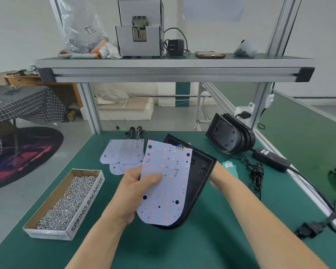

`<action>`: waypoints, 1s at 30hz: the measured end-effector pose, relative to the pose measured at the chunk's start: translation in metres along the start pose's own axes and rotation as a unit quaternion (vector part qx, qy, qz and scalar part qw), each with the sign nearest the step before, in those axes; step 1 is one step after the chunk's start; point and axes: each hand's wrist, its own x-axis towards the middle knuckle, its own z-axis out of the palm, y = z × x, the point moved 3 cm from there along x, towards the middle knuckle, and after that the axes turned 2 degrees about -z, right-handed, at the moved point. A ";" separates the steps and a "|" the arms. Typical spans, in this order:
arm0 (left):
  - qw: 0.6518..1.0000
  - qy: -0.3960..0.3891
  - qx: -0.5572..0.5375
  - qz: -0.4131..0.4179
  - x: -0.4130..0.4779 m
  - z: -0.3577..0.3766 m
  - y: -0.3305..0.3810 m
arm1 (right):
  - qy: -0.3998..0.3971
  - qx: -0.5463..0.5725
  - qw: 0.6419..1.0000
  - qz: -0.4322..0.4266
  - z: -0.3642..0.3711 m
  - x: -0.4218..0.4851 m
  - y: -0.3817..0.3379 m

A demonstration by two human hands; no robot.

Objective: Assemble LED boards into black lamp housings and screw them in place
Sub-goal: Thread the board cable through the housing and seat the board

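Head view looks down on the left hand (132,191), which pinches a white LED board (167,181), thumb pressed on its face. Just behind the board, raised off the green table (182,249), is a black lamp housing (202,171), held from its far side by the right hand (216,179), fingers mostly hidden. Spare LED boards (122,154) lie beyond. A cardboard box of screws (66,202) sits to the left, and stacked housings (231,134) stand to the right.

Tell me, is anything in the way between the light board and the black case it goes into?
Nothing I can see. The left hand holds the board right over the black case in the right hand. The board hides most of the case's inside, though.
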 end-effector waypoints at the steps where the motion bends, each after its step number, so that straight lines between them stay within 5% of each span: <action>1: 1.000 0.005 0.008 0.000 0.000 0.000 -0.001 | 0.040 -0.053 0.997 -0.029 -0.005 -0.001 -0.002; 5: 0.999 0.026 0.025 0.002 -0.001 -0.001 -0.004 | 0.299 -0.120 0.899 -0.296 -0.024 -0.036 -0.025; 7: 0.998 0.028 0.050 0.006 0.000 0.002 -0.006 | 0.279 -0.175 0.859 -0.393 -0.017 -0.053 -0.037; 10: 0.995 0.041 0.083 0.020 0.000 0.010 -0.008 | 0.190 -0.331 0.845 -0.375 0.003 -0.060 -0.042; 15: 0.992 0.081 0.089 0.033 -0.005 0.018 -0.011 | 0.211 -0.386 0.829 -0.345 0.005 -0.066 -0.037; 22: 0.982 0.176 0.067 0.015 -0.017 0.018 -0.020 | 0.196 -0.236 0.916 -0.258 0.012 -0.065 -0.022; 30: 0.993 0.096 0.019 0.058 -0.019 0.026 -0.034 | 0.193 -0.118 0.945 -0.237 0.008 -0.059 -0.007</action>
